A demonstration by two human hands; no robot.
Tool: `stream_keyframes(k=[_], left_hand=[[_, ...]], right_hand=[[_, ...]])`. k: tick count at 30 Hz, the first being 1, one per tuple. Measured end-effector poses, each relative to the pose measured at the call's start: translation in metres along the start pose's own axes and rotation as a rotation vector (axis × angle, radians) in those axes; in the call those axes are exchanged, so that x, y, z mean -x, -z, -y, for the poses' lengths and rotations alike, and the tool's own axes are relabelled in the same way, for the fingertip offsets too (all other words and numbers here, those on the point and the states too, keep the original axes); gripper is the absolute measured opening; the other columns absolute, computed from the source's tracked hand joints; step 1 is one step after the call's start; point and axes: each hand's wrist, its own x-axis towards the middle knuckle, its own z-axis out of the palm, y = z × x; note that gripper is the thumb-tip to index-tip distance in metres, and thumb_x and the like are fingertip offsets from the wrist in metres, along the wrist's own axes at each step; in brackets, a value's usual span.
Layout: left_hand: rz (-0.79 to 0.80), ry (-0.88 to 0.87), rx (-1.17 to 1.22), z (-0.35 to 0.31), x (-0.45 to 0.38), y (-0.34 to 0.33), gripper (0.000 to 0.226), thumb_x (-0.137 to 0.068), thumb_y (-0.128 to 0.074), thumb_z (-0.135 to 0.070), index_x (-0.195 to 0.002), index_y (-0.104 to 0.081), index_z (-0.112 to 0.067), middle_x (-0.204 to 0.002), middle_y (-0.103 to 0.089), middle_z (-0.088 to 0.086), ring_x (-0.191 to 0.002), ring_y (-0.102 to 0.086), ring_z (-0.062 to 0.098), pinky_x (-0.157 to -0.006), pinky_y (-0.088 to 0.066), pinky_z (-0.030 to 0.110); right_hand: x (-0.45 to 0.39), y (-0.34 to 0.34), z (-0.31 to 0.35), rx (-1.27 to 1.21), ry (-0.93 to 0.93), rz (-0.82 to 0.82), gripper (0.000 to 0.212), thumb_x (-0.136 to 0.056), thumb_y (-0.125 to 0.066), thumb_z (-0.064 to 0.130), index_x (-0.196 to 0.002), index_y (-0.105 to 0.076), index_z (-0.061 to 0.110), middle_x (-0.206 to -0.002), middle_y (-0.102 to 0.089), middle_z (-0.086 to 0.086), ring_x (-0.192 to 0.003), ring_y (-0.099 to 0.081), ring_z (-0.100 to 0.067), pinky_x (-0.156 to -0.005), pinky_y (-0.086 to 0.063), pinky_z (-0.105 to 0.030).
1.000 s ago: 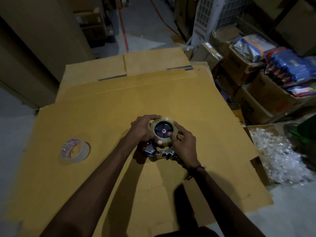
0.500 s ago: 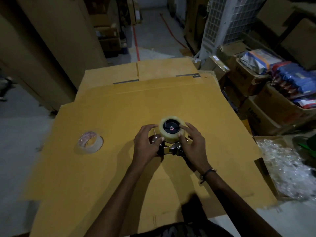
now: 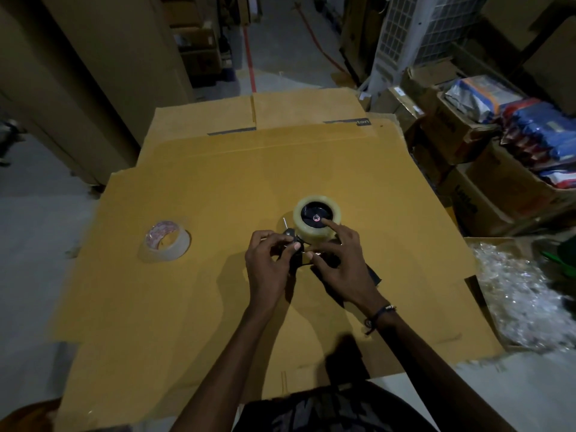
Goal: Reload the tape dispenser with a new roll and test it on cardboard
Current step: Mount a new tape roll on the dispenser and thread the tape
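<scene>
Left hand [image 3: 270, 265]: pinched the tape dispenser [image 3: 294, 244] front.
Right hand [image 3: 338, 260]: forefinger pressed the new roll [image 3: 317, 220] hub, just beyond both hands.

Both bare forearms reach up from 6 o'clock and converge near the middle. The left hand [image 3: 268, 265] curls palm-down, thumb and forefinger pinched together at its 2 o'clock side. The right hand [image 3: 340, 265] lies just beside it, index finger stretched toward 11 o'clock, other fingers bent; a dark band circles its wrist.
</scene>
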Motion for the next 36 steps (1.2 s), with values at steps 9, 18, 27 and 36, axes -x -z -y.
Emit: stream_keyframes(k=[9,18,27,36], left_hand=[[-0.044,0.015,0.083,0.01,0.002,-0.005,0.007,-0.086,-0.086,-0.021,-0.091,-0.084,-0.016,-0.106,-0.064,-0.004,-0.1,-0.062,-0.007,-0.08,-0.05,0.009],[-0.018,0.024,0.158,0.014,-0.012,-0.01,0.01,-0.083,-0.087,-0.018,-0.093,-0.084,-0.018,-0.11,-0.073,-0.002,-0.102,-0.067,-0.004,-0.079,-0.062,0.03],[0.138,-0.038,0.078,0.008,-0.064,-0.015,0.016,-0.085,-0.085,-0.017,-0.1,-0.082,-0.012,-0.115,-0.078,0.004,-0.11,-0.069,0.007,-0.078,-0.043,-0.003],[0.147,-0.066,0.081,0.01,-0.056,-0.023,0.032,-0.083,-0.087,-0.018,-0.114,-0.077,-0.015,-0.122,-0.073,-0.002,-0.113,-0.066,0.008,-0.081,-0.048,0.003]], right_hand=[[0.001,0.005,-0.002,0.006,0.009,0.073,0.027,-0.101,-0.063,0.046,-0.091,-0.081,0.028,-0.163,-0.045,0.01,-0.152,-0.033,-0.019,-0.117,-0.039,-0.058],[0.01,0.006,0.009,-0.082,-0.084,-0.046,0.019,-0.104,-0.066,0.028,-0.119,-0.077,0.033,-0.162,-0.044,0.016,-0.148,-0.034,-0.012,-0.113,-0.041,-0.029],[0.019,0.004,0.02,-0.042,-0.085,-0.137,0.027,-0.109,-0.059,0.03,-0.134,-0.067,0.033,-0.167,-0.038,0.01,-0.153,-0.033,-0.017,-0.12,-0.033,-0.041],[-0.075,0.06,-0.011,0.35,-0.244,0.074,0.077,-0.086,-0.081,0.053,-0.149,-0.055,0.016,-0.151,-0.05,-0.012,-0.137,-0.044,-0.036,-0.109,-0.041,-0.041]])
